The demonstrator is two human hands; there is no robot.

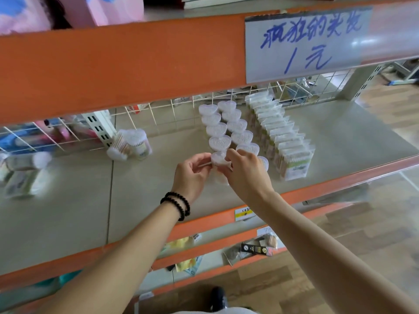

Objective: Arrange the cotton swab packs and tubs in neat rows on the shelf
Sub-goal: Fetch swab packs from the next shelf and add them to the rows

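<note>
Two rows of heart-shaped cotton swab tubs (226,128) run from the back mesh toward the front of the grey shelf (340,141). A row of flat swab packs (281,137) stands just right of them. Both hands hold one heart-shaped tub (218,157) at the near end of the left row: my left hand (192,175) grips its left side and my right hand (244,173) curls over its top and right side. The lower part of that tub is hidden by my fingers.
Two loose tubs (131,145) lie tipped by the shelf post at mid-left. Blurred swab packs (25,173) sit at the far left. A wire mesh (158,114) backs the shelf. An orange beam (136,60) with a price sign (306,41) hangs overhead. Lower shelves (249,248) hold small goods.
</note>
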